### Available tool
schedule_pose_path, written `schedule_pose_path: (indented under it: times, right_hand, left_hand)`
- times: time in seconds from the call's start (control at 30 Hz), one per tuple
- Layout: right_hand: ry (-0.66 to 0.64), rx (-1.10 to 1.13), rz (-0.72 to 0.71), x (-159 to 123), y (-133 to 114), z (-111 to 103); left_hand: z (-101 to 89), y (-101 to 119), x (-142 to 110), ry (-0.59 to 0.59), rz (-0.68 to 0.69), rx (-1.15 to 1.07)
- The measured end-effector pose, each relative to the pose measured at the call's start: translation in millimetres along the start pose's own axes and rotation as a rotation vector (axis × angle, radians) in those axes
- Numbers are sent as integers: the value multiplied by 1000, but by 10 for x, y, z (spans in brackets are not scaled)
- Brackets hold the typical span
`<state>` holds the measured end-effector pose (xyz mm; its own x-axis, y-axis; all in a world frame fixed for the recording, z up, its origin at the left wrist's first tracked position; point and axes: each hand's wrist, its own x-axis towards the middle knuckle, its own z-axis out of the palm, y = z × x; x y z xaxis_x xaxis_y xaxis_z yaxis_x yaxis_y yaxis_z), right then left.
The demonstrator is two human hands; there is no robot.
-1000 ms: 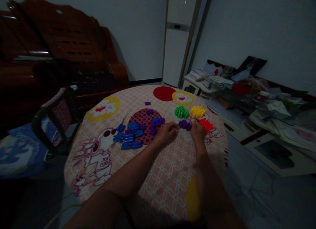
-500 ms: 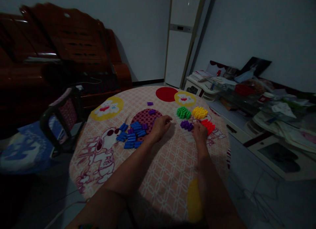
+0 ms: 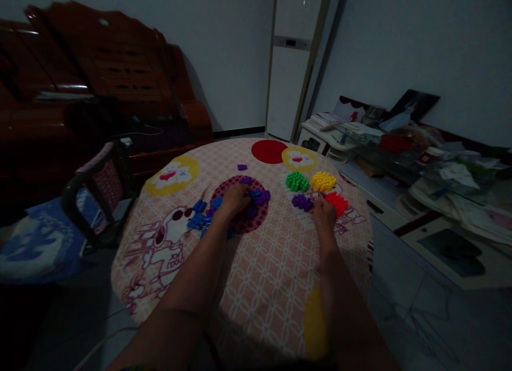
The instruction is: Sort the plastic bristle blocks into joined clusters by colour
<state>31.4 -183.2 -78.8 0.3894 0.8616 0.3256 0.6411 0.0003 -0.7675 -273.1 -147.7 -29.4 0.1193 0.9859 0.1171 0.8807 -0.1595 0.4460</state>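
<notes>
My left hand point(image 3: 234, 198) reaches into a loose pile of blue and purple pegs point(image 3: 208, 216) on the dark round patch of the tablecloth. Its fingers curl down onto the purple pegs point(image 3: 259, 196), and what they pinch is hidden. My right hand point(image 3: 323, 214) rests on the cloth with its fingers bunched against the right edge of a small purple peg cluster point(image 3: 301, 202). Around that cluster stand a green cluster point(image 3: 296, 181), a yellow cluster point(image 3: 323, 181) and a red cluster point(image 3: 338, 202).
The round table point(image 3: 260, 285) carries a pink cartoon-print cloth. One stray purple piece point(image 3: 242, 167) lies farther back. A chair point(image 3: 98, 192) stands at the left, a dark wooden sofa point(image 3: 100, 83) behind it. A cluttered low cabinet point(image 3: 400, 147) runs along the right wall.
My left hand has moved left from beside the purple cluster onto the loose blue and purple pile. My right hand has stayed by the purple cluster.
</notes>
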Motion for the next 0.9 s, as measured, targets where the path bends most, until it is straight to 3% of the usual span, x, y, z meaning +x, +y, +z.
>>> schedule_pose_path:
  times: [0.13,0.27,0.47,0.73,0.9]
  right_hand:
    - [-1,-2,0,-3,-8,-2]
    - [-4,-2,-2,-7,-14,-7]
    - [-16,-35,5,-2,-28,-15]
    - [2,-39,-20,-25,-55,-17]
    - [-2,-48,-24,-10,-38,-10]
  left_hand:
    - [-11,221,-65,31,130,-88]
    - [247,520,-144,-19,288,-243]
    - [671,743,-205,-93,255,-435]
    - [722,784,-167,-4,147,-686]
    - [826,884,-182,16,208,-709]
